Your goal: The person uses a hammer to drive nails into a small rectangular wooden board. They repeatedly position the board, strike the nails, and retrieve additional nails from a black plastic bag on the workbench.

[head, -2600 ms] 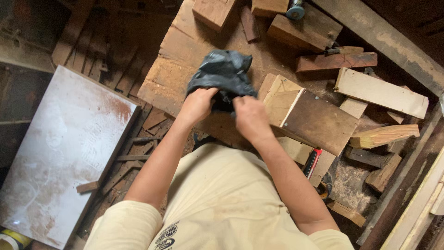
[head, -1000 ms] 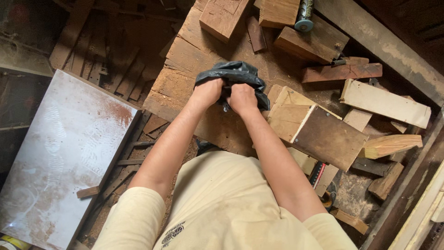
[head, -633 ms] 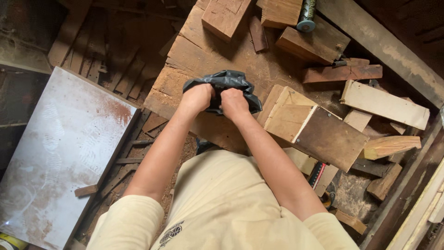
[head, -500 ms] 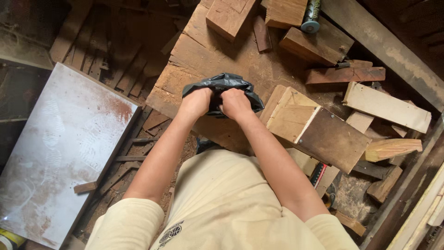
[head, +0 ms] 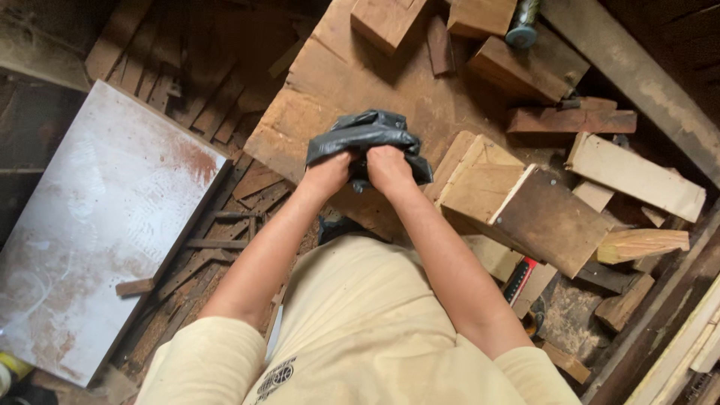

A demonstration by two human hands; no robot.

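Floor: a rough floor (head: 225,247) of slats and offcuts carried everything; I stood over it and saw no desk.
Pale sheet: a big whitish panel (head: 97,225) with rusty smears lay along the left edge of the floor, well apart from the hands.
Wooden slab: a broad brown board (head: 352,82) lay flat at the middle, its near corner just under the bag.
Open box: a wooden box (head: 517,202) with a dark side panel sat tilted just to the right of the right arm.
Offcuts: blocks and planks (head: 634,176) were heaped toward the far right corner, some leaning on one another.
Black bag: a crumpled black plastic bag (head: 364,135) was bunched above the slab's near edge, held off the wood as far as I could tell.
Left hand: the left hand (head: 327,171) was closed in a fist on the bag's left side, knuckles up.
Right hand: the right hand (head: 388,165) was clenched on the bag just beside the left, the two nearly touching.
Bag and hands: the bulk of the plastic rose beyond the knuckles, and a fold hung down past the right wrist.
Risk: in my judgement, thin plastic twisted this hard could tear, or snag on the splintered slab edge; the loose offcuts underfoot could shift under a knee.
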